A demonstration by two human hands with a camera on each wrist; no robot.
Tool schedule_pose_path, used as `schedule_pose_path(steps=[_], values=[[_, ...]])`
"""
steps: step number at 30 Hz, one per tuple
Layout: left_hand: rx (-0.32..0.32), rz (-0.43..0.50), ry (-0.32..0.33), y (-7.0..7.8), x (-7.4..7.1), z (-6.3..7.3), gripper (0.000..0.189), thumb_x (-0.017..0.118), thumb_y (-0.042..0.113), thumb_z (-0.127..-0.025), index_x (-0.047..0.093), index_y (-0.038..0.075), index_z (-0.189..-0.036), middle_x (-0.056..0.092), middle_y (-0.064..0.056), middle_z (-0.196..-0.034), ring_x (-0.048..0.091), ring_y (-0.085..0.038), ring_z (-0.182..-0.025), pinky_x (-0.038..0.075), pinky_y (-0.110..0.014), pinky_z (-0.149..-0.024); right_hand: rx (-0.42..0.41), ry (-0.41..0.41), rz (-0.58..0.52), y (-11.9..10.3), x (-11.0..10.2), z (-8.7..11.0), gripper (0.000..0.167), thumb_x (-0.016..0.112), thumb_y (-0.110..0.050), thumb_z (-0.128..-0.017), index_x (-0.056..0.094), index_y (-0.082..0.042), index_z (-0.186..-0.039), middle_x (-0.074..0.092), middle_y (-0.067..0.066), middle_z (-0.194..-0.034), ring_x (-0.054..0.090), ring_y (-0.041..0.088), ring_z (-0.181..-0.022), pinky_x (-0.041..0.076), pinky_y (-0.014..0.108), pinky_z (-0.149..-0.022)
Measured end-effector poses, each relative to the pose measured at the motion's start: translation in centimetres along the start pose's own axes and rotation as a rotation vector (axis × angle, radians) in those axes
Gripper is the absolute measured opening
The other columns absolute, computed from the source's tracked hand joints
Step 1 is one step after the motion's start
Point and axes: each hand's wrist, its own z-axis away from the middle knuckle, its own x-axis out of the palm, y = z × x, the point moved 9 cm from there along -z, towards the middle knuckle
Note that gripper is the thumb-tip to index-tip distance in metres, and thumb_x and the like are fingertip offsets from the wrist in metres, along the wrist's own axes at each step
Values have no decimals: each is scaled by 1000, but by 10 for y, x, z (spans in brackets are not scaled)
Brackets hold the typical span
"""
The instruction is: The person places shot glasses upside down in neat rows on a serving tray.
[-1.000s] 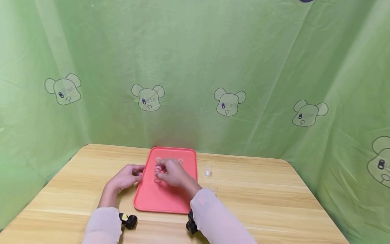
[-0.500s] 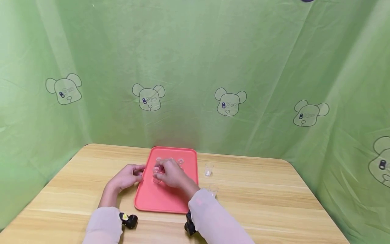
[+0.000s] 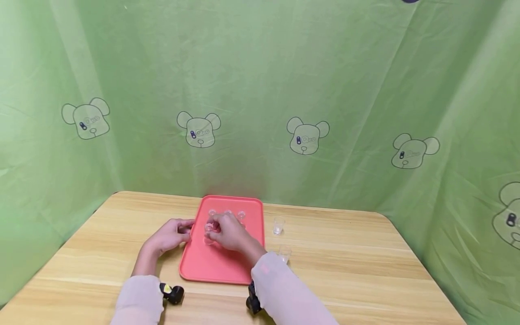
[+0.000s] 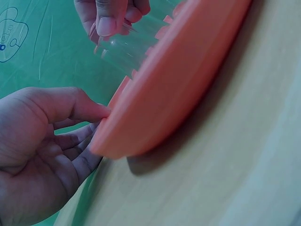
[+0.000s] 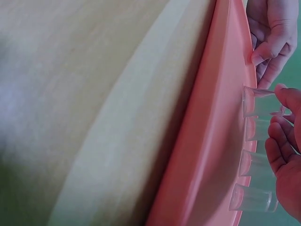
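A red-pink tray lies on the wooden table, and my left hand holds its left edge. In the left wrist view the thumb presses on the rim while the fingers lie against the outer side. Over the tray, my right hand pinches the rim of a small clear plastic cup between thumb and fingertips. That cup stands upright with its base right at the tray surface. More clear cups stand in rows on the tray, one of them nearest the right wrist camera; my right hand hides some from above.
Two more clear cups stand on the table right of the tray: one farther back, one beside my right sleeve. A green curtain with bear-head drawings closes off the back and sides of the table.
My right hand has shifted slightly left with the pinched cup, then stayed nearly still. Its sleeve has moved left and shows more of the cup beside it. My left hand stays on the tray edge.
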Motion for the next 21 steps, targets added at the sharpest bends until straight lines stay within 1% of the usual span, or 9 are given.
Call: schedule_pose_path(steps=[5, 8, 12, 15, 19, 21], values=[[-14, 3, 5, 0, 0, 0, 60, 59, -9, -86, 46, -15, -144, 66, -26, -126, 63, -30, -108, 54, -28, -82, 4, -4, 0, 1, 0, 0, 14, 77, -18, -92, 73, -11, -103, 61, -8, -82, 55, 10, -84, 47, 19, -75], [-16, 3, 6, -1, 1, 0, 59, 59, -9, -86, 46, -15, -144, 66, -26, -126, 63, -30, -109, 54, -28, -83, 10, -9, 13, 1, -1, 1, 21, 78, -18, -91, 73, -10, -109, 63, -8, -84, 55, 8, -85, 48, 20, -77], [-15, -3, 6, -2, 1, 0, 59, 60, -9, -86, 47, -15, -144, 66, -26, -126, 63, -31, -109, 53, -28, -83, 35, -31, 20, 4, -4, 4, 33, 79, -20, -90, 72, -7, -120, 66, -7, -90, 58, 8, -88, 50, 24, -82], [-16, -10, 6, -2, 1, 0, 59, 60, -9, -86, 47, -15, -144, 66, -26, -126, 62, -30, -108, 53, -29, -82, 58, -47, 32, 4, -11, 7, 38, 79, -23, -91, 71, -7, -125, 68, -5, -93, 61, 10, -90, 46, 28, -90], [-19, -20, 16, -2, 0, -1, 60, 60, -9, -85, 47, -15, -143, 66, -25, -125, 61, -29, -106, 53, -28, -80, 64, -62, 28, 3, -23, 12, 42, 77, -22, -92, 68, -6, -129, 69, 0, -100, 63, 14, -93, 48, 28, -90], [-20, -20, 19, -2, 0, -1, 60, 60, -10, -84, 47, -15, -143, 65, -26, -125, 61, -29, -105, 52, -28, -79, 57, -71, 16, 3, -29, 15, 43, 77, -21, -92, 67, -3, -130, 69, 4, -103, 63, 17, -95, 51, 27, -86]])
